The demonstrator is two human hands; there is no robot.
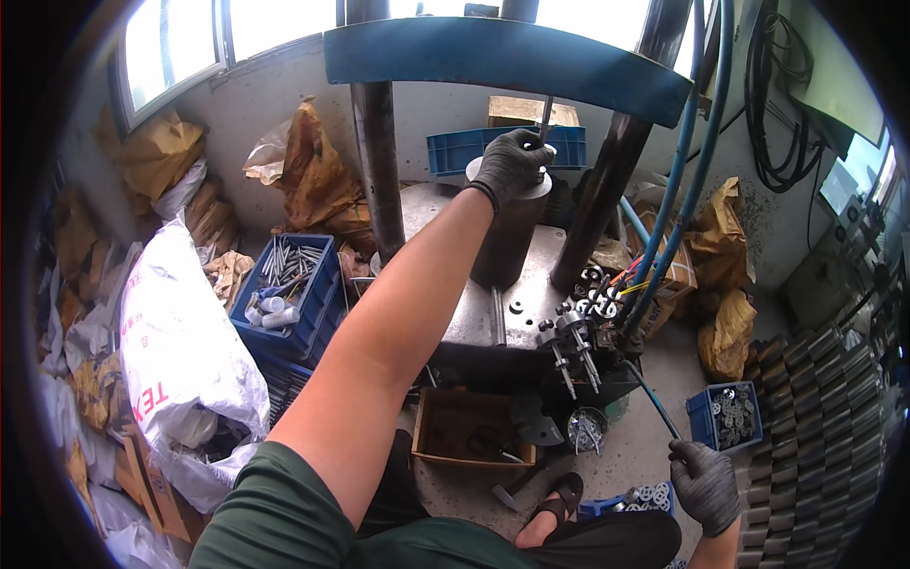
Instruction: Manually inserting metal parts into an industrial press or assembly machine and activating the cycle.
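Observation:
My left hand, in a dark grey work glove, reaches out to the top of a thick steel cylinder under the press beam. Its fingers are closed around the lower end of a thin upright metal rod; small shiny parts show beside the fingertips, partly hidden. At the lower right, my right hand, gloved alike, is closed on the end of a long thin lever. That lever slants up to the valve levers at the press's right front corner.
Steel columns flank the press table. Blue hoses hang at right. A blue crate of metal rods and a white sack stand left. A wooden box, hammer and blue bin of parts lie below.

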